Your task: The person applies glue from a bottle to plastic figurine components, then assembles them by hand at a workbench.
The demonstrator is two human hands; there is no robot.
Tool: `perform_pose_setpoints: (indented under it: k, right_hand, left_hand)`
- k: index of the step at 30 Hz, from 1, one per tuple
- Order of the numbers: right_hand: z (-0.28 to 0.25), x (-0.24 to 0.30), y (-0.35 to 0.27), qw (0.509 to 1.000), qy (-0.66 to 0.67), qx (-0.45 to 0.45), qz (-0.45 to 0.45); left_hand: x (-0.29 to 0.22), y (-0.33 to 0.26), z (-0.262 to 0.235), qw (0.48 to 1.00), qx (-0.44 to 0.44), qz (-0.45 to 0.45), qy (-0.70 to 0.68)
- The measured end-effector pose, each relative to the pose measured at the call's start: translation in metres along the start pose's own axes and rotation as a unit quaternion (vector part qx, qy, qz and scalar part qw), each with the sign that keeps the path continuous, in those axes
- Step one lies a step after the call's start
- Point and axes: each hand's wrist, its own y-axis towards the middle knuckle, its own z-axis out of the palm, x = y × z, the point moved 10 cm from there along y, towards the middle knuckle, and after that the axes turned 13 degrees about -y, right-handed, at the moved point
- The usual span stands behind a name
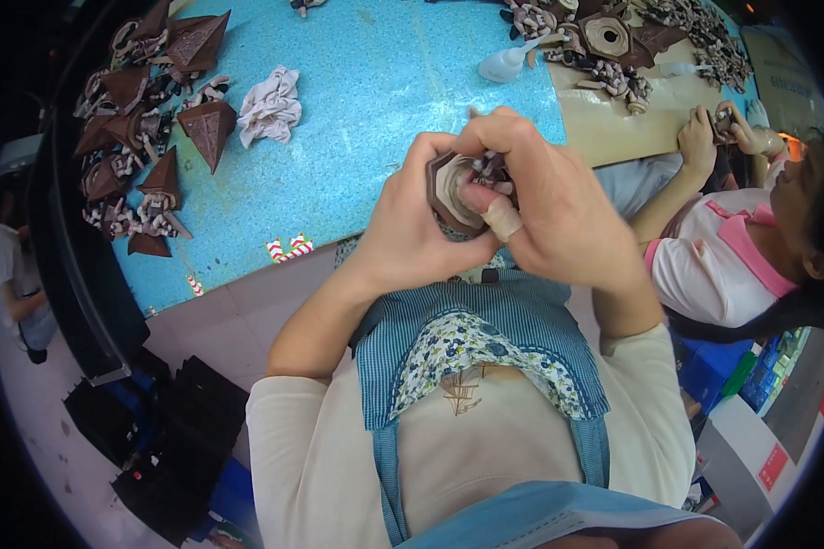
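Note:
Both my hands meet in front of my apron, over the table's near edge. My left hand [401, 224] is closed around a brown figurine piece [444, 183] with an eight-sided rim and a beige, hollow-looking face turned up. Across its right side curls my right hand [568, 197], the taped thumb pressed onto the beige face and the fingers bent over the far side. A small dark and pale figure part [493, 169] shows between the right thumb and fingers. Whether it is joined to the piece is hidden.
Brown pointed-roof figurines [206, 128] are heaped at the table's left, near a crumpled white cloth [270, 107]. A squeeze bottle [504, 64] lies at the back beside more figurines [606, 37]. At right, a co-worker's hands [700, 142] hold a small part. The blue tabletop [366, 82] runs between.

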Motion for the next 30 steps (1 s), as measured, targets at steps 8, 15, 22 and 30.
perform_pose_setpoints:
  k: [8, 15, 22, 30]
  right_hand:
    - [0.003, 0.031, 0.018, 0.964, 0.087, 0.093, -0.234]
    - [-0.029, -0.041, -0.020, 0.957, 0.138, -0.247, -0.063]
    - [0.000, -0.112, -0.020, 0.945, 0.009, -0.288, 0.156]
    - [0.008, -0.126, -0.004, 0.952, 0.046, -0.275, 0.128]
  left_hand:
    - [0.020, -0.015, 0.027, 0.874, 0.187, -0.217, -0.392]
    - [-0.027, -0.011, -0.088, 0.834, -0.048, 0.031, -0.549]
    - [-0.013, 0.012, -0.098, 0.966, -0.095, -0.011, -0.242]
    - [-0.027, 0.156, -0.015, 0.961, -0.051, 0.074, 0.263]
